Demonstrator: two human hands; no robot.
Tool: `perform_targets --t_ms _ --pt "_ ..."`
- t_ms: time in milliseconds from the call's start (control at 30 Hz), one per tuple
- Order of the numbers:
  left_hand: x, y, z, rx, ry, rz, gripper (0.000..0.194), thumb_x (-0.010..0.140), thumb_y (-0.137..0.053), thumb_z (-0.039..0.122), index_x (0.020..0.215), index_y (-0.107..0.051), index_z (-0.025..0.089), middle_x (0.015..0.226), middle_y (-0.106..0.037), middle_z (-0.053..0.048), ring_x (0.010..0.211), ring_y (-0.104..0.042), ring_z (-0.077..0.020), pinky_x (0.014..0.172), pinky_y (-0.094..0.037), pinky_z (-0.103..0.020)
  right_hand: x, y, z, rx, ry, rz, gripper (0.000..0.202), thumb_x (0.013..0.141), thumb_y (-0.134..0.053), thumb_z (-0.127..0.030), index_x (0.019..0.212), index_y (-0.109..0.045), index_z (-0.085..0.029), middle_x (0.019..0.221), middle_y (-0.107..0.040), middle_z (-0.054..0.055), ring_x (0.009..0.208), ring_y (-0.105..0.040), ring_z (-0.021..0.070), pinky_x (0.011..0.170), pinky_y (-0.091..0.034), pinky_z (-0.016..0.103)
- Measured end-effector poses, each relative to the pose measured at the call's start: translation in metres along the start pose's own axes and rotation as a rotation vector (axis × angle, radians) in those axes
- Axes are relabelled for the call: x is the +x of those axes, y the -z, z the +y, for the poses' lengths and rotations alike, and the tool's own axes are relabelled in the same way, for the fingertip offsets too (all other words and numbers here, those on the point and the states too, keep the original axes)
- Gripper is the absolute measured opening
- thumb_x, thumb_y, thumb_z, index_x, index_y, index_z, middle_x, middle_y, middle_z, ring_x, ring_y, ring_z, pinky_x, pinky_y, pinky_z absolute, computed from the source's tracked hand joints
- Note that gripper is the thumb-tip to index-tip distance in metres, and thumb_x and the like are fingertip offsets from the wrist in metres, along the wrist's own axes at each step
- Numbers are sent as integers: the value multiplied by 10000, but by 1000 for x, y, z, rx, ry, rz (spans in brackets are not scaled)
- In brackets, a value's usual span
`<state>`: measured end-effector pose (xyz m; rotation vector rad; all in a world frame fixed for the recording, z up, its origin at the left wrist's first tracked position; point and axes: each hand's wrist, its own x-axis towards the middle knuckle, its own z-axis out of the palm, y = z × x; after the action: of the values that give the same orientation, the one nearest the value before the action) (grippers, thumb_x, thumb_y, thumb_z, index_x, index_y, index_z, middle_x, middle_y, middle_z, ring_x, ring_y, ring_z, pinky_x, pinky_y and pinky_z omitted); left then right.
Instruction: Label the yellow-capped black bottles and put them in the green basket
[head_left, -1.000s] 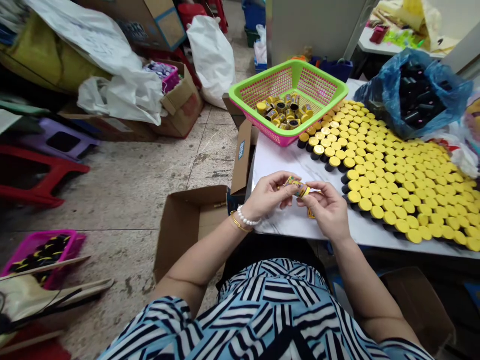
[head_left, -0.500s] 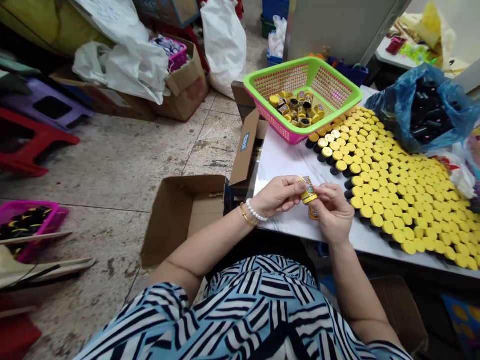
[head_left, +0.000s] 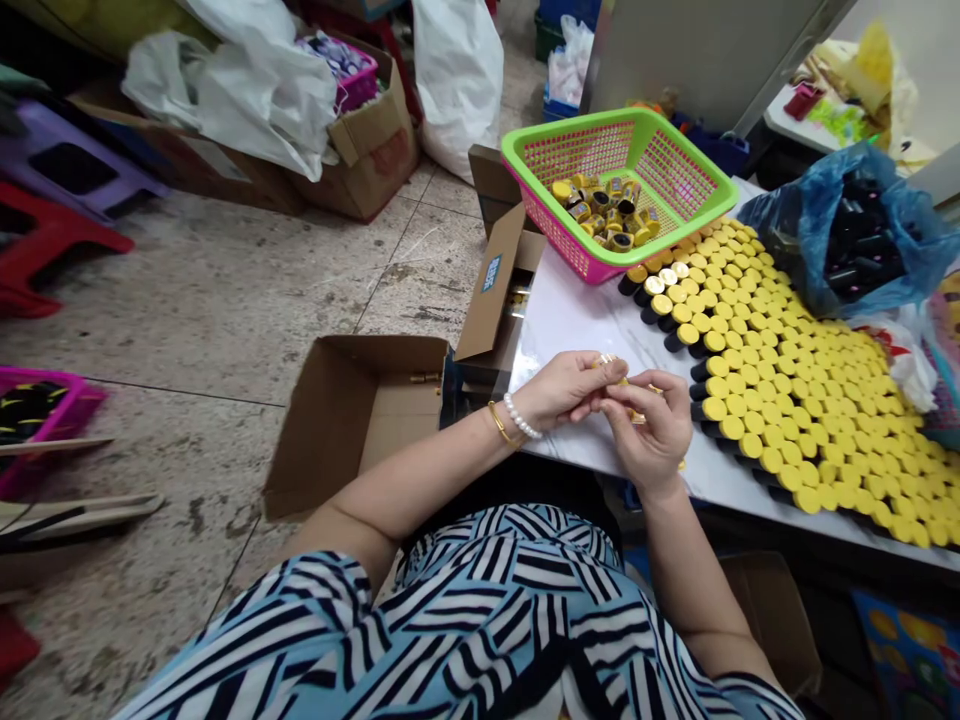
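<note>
Above the near left corner of the white marbled table (head_left: 600,325), my two hands meet. My left hand (head_left: 577,388), with a pearl bracelet and a gold bangle at its wrist, is closed on a small yellow labelled cap (head_left: 606,360), mostly covered by the fingers. My right hand (head_left: 651,425) is pinched against the same piece from the right; another bit of yellow shows between its fingers. Many black pieces with yellow tops (head_left: 780,370) stand packed together to the right of my hands.
A green and pink basket (head_left: 555,238) with yellow labelled caps is at the table's back left. A blue bag (head_left: 795,215) of black pieces lies at the back right. Left of the table, an open cardboard box (head_left: 315,430) stands on the floor.
Both hands have drawn closer together, and the yellow piece is now more covered by the fingers. The camera view has shifted slightly.
</note>
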<state>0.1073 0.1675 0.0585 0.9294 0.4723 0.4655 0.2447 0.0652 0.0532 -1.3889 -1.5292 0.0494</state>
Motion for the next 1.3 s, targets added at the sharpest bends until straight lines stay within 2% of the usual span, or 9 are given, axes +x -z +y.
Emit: perform_targets --t_ms 100,167,400,567,667,933,1033,1133,1300 --pt "-1 -1 0 23 0 44 499 838 -748 613 758 -529 173 455 -480 82 295 -337 -31 309 -151 -170 -4 -3 -5 -19 -61 73 415 826 -838 -280 1210 -684 -271 1137 -639 74 987 -689 213 750 -671 352" --pt "-1 -2 0 28 -36 41 487 824 -780 578 752 -530 167 477 -480 83 323 -339 -23 330 -174 -167 -7 -5 -8 -19 -128 118 374 816 -849 -281 1160 -706 -256 1075 -672 61 937 -702 199 738 -670 337" --pt "-3 -5 3 47 -122 2 459 764 -857 499 833 -544 170 601 -520 74 407 -360 -20 377 -219 -169 -8 -15 -12 332 -600 204 386 787 -859 -410 1060 -724 -172 921 -753 61 771 -743 199 758 -665 390" --pt "-3 -1 0 59 -157 -27 451 865 -716 612 920 -568 189 582 -429 91 407 -337 -42 391 -251 -188 -5 -3 -8 166 -294 144 359 820 -833 -317 1171 -760 -297 1210 -686 86 1069 -703 247 871 -660 429" --pt "-2 0 -3 139 -183 20 453 876 -698 618 918 -592 179 583 -460 75 426 -369 -48 411 -252 -192 -6 5 -4 54 -183 78 402 820 -836 -276 1207 -758 -347 1156 -703 67 979 -711 225 867 -656 432" --pt "-11 -6 1 252 -293 -12 427 872 -738 541 1037 -588 177 715 -567 42 585 -533 -71 534 -391 -177 -5 -6 -2 462 -602 61 344 807 -845 -401 1072 -751 -203 880 -759 33 677 -723 169 683 -636 337" --pt "-11 -3 -1 235 -263 3 455 878 -717 583 1011 -582 170 688 -558 48 516 -511 -57 479 -373 -169 1 0 -2 487 -583 -17 430 834 -817 -406 1213 -709 -234 891 -734 15 650 -688 138 638 -621 296" --pt "-8 1 -4 205 -181 8 513 878 -672 656 879 -574 153 634 -563 41 418 -463 -38 396 -299 -166 6 11 0 440 -484 -111 494 834 -815 -383 1304 -684 -302 1121 -710 49 797 -701 150 698 -636 306" --pt "-7 3 0 89 -73 -61 557 842 -696 686 858 -584 140 621 -601 24 355 -457 -34 320 -236 -156 10 14 5 441 -399 -147 203 862 -783 -293 1063 -798 -316 1035 -678 21 710 -685 134 639 -629 311"
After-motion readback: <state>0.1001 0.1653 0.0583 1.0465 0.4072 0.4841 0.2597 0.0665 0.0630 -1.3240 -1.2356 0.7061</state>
